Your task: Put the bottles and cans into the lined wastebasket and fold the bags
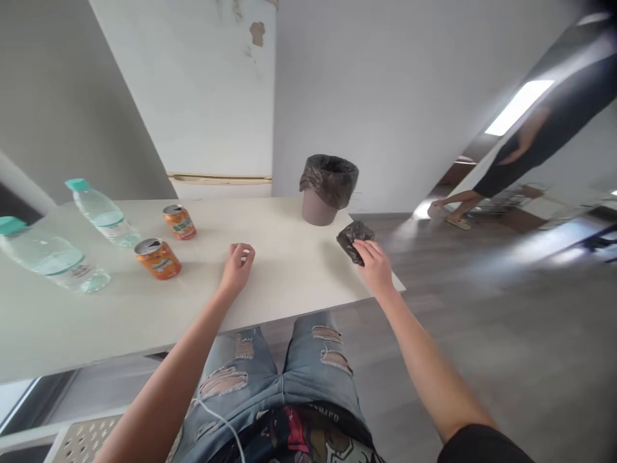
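My right hand (pixel 375 265) grips a crumpled black plastic bag (pixel 355 239) near the right end of the white table (pixel 284 257). The fingers lie over the bag's near side, and the thumb is mostly hidden. Just behind it stands a brown trash bin (pixel 318 206), upright, with a black liner (pixel 332 177) folded over its rim. My left hand (pixel 237 265) rests at the table's middle, fingers loosely bent and slightly apart, with nothing visible in them. Left of it are two orange soda cans, a nearer one (pixel 161 262) and a farther one (pixel 180 224).
Two clear plastic bottles with green caps, one nearer (pixel 58 260) and one farther (pixel 103 215), stand at the table's left. A white refrigerator (pixel 212 96) is behind the table. Another person (pixel 525 148) stands on the right, away from the table.
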A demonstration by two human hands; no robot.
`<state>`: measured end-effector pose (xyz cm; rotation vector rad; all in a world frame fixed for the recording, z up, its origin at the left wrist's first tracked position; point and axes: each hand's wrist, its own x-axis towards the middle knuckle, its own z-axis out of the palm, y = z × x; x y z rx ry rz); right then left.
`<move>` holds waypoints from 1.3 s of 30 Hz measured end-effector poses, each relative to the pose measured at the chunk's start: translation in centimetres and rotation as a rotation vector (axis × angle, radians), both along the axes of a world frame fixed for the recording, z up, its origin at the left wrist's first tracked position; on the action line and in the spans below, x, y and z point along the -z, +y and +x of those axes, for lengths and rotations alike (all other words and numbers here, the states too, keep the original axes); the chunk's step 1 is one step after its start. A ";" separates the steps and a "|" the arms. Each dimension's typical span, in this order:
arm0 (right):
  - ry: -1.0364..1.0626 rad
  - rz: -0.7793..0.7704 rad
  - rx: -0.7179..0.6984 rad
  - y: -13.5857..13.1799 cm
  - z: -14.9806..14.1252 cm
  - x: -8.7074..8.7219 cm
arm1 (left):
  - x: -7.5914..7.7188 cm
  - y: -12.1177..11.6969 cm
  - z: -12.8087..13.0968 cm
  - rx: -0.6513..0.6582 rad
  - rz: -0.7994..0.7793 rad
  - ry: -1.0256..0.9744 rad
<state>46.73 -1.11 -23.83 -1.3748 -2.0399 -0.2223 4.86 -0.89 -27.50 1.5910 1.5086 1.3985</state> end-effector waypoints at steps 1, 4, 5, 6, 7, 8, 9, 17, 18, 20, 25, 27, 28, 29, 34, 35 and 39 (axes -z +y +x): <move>-0.110 -0.070 -0.019 -0.8 1.7 0.4 | 0.0 0.1 0.1 0.007 -0.004 0.019; -0.274 -0.307 -0.084 -2.4 5.0 1.2 | -0.1 0.2 0.3 0.002 -0.028 0.104; -0.280 -0.352 -0.095 -2.6 5.5 1.0 | -0.1 0.2 0.3 -0.002 -0.040 0.126; -0.264 -0.367 -0.096 -2.7 5.8 0.6 | -0.1 0.2 0.2 -0.006 -0.052 0.139; -0.228 -0.351 -0.084 -2.6 5.9 0.0 | -0.1 0.1 0.2 -0.008 -0.064 0.151; -0.179 -0.318 -0.065 -2.3 5.9 -0.6 | -0.1 0.1 0.1 -0.009 -0.075 0.163; -0.131 -0.285 -0.048 -1.9 5.8 -1.2 | -0.1 0.1 0.0 -0.009 -0.085 0.175; -0.250 -0.637 -0.091 4.3 4.4 1.1 | 0.6 0.2 -0.3 0.017 -0.096 0.210; -0.261 -0.656 -0.093 4.7 4.5 1.8 | 0.6 0.3 -0.3 0.019 -0.096 0.210; -0.273 -0.664 -0.090 4.9 4.6 2.7 | 0.6 0.3 -0.2 0.024 -0.102 0.209; -0.342 -0.681 -0.067 4.0 4.3 1.5 | 0.5 0.3 -0.1 0.025 -0.087 0.179; -0.373 -0.604 -0.063 3.8 3.6 -0.8 | 0.5 0.2 0.0 0.032 -0.064 0.169; -0.380 -0.531 -0.066 3.9 3.1 -2.2 | 0.5 0.2 0.0 0.038 -0.059 0.162; -0.380 -0.444 -0.070 4.2 2.4 -3.8 | 0.4 0.2 0.1 0.044 -0.059 0.152; -0.236 0.009 -0.082 9.1 -3.8 -11.9 | -0.6 0.0 0.6 0.133 -0.044 0.113; -0.205 0.049 -0.070 10.7 -5.1 -13.2 | -0.9 -0.2 0.7 0.166 -0.056 0.119; -0.191 0.012 -0.042 17.2 -8.2 -16.4 | -1.5 -1.2 0.8 0.339 -0.167 0.139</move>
